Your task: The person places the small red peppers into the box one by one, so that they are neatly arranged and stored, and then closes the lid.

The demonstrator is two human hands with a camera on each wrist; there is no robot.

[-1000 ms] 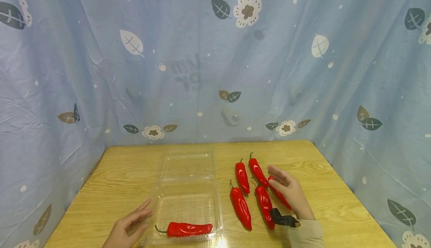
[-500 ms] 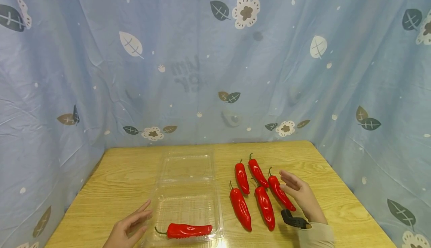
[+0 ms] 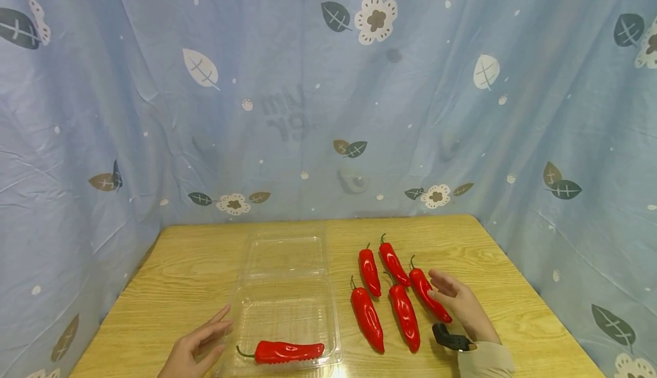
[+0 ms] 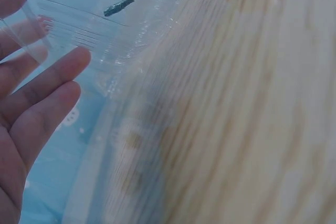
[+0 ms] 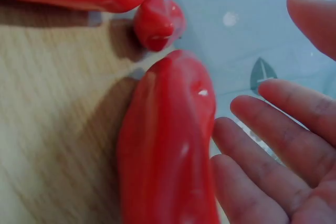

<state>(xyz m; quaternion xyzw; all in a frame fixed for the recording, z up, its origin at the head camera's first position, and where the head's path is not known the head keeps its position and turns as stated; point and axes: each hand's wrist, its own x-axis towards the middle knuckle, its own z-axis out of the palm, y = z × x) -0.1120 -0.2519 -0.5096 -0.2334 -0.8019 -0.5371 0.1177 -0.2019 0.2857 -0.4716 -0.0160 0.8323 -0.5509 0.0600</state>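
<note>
Right hand: fingers apart, just beside the rightmost pepper; can't tell if touching. Left hand: fingers apart, at the left edge of the clear box; contact unclear. Boxed pepper lies along the box's near edge, stem left. Four more peppers lie between box and rightmost one. Lid open toward the bench's far edge.

Your table: yellowish wood grain. Directly on it you've got a clear box, open, lid folded back toward the far edge. Right of that, five red peppers, loosely grouped, stems pointing away from you, tips angled rightward.
</note>
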